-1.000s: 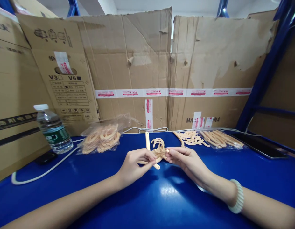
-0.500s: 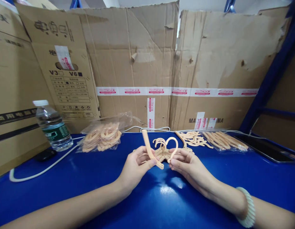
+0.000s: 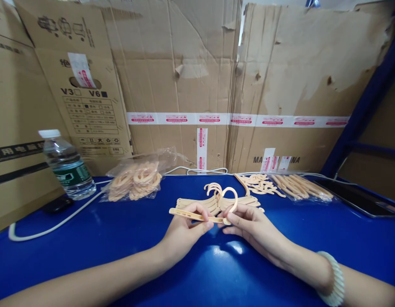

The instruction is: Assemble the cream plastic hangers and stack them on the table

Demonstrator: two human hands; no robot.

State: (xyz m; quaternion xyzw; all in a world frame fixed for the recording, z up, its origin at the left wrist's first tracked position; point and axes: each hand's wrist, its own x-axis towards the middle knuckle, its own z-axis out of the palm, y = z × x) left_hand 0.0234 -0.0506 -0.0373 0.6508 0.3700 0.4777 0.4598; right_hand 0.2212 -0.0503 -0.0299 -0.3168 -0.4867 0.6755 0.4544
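Pinched between the thumb and fingers of my left hand (image 3: 181,230) is a pale, slim hanger arm (image 3: 181,213), lying nearly level. My right hand (image 3: 255,226) grips a curved hanger hook (image 3: 237,197) by its lower end, the curl pointing up. Arm and hook meet between my fingertips; whether they are joined I cannot tell. Just behind my hands, several pale hangers (image 3: 197,204) lie together on the blue table (image 3: 203,273), their hooks fanned at the middle and partly hidden by my fingers.
A clear bag of curved pale pieces (image 3: 136,181) lies back left, beside a water bottle (image 3: 69,166) and white cable (image 3: 53,221). Back right are loose hooks (image 3: 263,186), a bag of hanger arms (image 3: 302,187) and a black flat device (image 3: 353,198). Cardboard sheets (image 3: 171,85) stand behind.
My left hand has turned the hanger arm from steeply upright to nearly level, bringing its end to the hook. The hook stays in my right hand.
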